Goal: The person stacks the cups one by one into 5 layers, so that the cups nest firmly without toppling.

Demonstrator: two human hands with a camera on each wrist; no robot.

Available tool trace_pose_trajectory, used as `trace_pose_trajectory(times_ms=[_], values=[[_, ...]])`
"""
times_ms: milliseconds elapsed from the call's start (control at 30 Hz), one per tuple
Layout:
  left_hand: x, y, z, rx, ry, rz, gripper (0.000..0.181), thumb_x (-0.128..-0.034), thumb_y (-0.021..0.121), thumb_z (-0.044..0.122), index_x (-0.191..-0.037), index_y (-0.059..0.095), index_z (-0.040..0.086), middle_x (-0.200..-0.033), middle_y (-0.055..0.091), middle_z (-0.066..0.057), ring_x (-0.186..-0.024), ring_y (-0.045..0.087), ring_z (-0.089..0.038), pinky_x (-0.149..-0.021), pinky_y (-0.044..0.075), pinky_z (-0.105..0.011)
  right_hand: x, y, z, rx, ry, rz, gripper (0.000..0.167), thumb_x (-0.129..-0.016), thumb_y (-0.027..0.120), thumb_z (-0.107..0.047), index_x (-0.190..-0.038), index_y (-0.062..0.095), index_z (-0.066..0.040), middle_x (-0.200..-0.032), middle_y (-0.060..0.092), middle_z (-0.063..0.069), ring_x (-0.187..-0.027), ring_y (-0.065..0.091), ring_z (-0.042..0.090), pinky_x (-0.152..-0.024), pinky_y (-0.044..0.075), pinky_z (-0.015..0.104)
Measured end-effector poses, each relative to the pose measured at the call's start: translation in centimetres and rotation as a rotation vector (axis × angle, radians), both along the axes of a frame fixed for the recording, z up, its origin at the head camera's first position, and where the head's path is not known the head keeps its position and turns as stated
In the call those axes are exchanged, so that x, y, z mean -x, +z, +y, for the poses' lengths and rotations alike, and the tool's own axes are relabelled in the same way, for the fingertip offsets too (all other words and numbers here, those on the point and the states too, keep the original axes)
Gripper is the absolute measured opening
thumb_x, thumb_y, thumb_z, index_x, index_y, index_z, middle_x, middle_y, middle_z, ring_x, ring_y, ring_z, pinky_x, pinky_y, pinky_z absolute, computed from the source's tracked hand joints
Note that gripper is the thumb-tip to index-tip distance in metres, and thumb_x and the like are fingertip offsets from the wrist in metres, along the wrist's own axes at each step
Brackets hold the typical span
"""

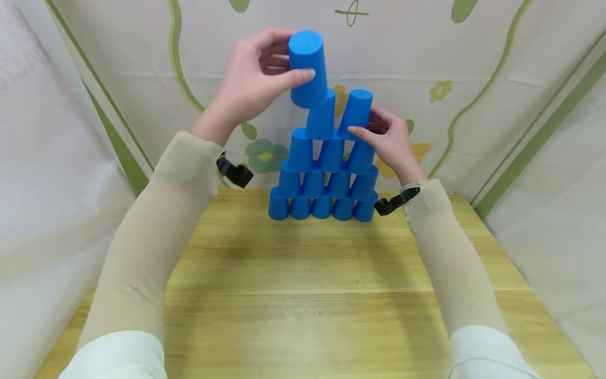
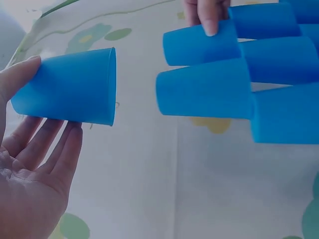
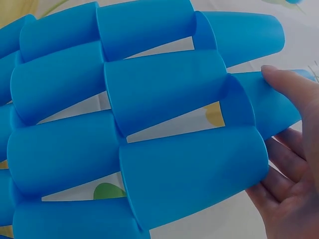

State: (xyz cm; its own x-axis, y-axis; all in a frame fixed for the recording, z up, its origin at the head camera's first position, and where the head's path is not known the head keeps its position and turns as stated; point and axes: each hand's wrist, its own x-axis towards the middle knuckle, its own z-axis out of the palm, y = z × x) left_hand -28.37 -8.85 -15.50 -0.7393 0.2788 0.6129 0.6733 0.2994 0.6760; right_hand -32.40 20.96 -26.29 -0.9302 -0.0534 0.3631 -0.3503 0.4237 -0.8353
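Observation:
An upside-down blue cup (image 1: 307, 84) is in my left hand (image 1: 251, 79), thumb on the near side and fingers behind. It is held above the pyramid of upside-down blue cups (image 1: 322, 208), and the left wrist view shows a gap between it and the top row. Two cups make up that row: a left one (image 1: 321, 118) and a right one (image 1: 356, 113). My right hand (image 1: 393, 139) holds the right one low on its side, its thumb in front and fingers behind, as the right wrist view also shows.
The pyramid stands at the far end of a wooden table (image 1: 293, 295), close to a white patterned curtain (image 1: 213, 47). More white cloth (image 1: 57, 184) hangs at the left and right sides. Each wrist wears a black camera band (image 1: 235, 172).

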Motion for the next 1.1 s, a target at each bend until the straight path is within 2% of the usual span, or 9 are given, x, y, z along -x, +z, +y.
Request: trace_pose_trajectory(times_ms=[167,367,600,867,1100], values=[[1.1,1.8,2.0,-0.002,0.046,-0.009,0.062,-0.0912,0.078,0.033,-0.146,0.055,0.016,-0.136,0.062,0.003,-0.12,0.061,-0.012,-0.104,0.045,-0.027,0.1,0.0,-0.1,0.005,0.001,-0.018,0.065,-0.089,0.079,-0.041,-0.146,0.057,-0.021,-0.134,0.065,0.004,-0.12,0.061,0.023,-0.104,0.048,0.04],[2.6,2.1,4.6,-0.018,0.011,-0.032,0.062,-0.0922,0.077,0.031,-0.148,0.053,0.016,-0.138,0.061,0.002,-0.121,0.059,-0.012,-0.105,0.044,-0.026,0.4,-0.3,-0.1,-0.006,0.003,-0.016,0.065,-0.089,0.079,-0.042,-0.147,0.057,-0.022,-0.133,0.065,0.003,-0.12,0.061,0.023,-0.103,0.049,0.039],[4.0,1.2,6.8,-0.056,-0.025,-0.095,0.064,-0.0926,0.076,0.032,-0.15,0.051,0.017,-0.139,0.061,0.003,-0.122,0.058,-0.01,-0.105,0.043,-0.027,0.5,-0.6,0.3,-0.006,-0.005,-0.01,0.067,-0.089,0.079,-0.041,-0.149,0.054,-0.022,-0.138,0.062,0.003,-0.123,0.06,0.023,-0.104,0.048,0.038],[5.2,-0.9,6.6,-0.092,-0.005,-0.166,0.065,-0.0928,0.076,0.034,-0.151,0.051,0.019,-0.14,0.06,0.004,-0.122,0.058,-0.011,-0.106,0.044,-0.029,0.0,-0.9,0.6,0.01,0.019,0.019,0.064,-0.091,0.078,-0.038,-0.148,0.055,-0.02,-0.14,0.062,0.004,-0.126,0.059,0.022,-0.106,0.047,0.037],[5.5,-1.2,7.1,-0.115,-0.009,-0.171,0.066,-0.0924,0.076,0.035,-0.152,0.05,0.02,-0.141,0.059,0.004,-0.123,0.057,-0.011,-0.106,0.044,-0.03,-1.1,-1.5,1.2,0.001,0.005,0.037,0.065,-0.092,0.077,-0.037,-0.15,0.053,-0.018,-0.144,0.058,0.005,-0.132,0.053,0.023,-0.112,0.041,0.04]])
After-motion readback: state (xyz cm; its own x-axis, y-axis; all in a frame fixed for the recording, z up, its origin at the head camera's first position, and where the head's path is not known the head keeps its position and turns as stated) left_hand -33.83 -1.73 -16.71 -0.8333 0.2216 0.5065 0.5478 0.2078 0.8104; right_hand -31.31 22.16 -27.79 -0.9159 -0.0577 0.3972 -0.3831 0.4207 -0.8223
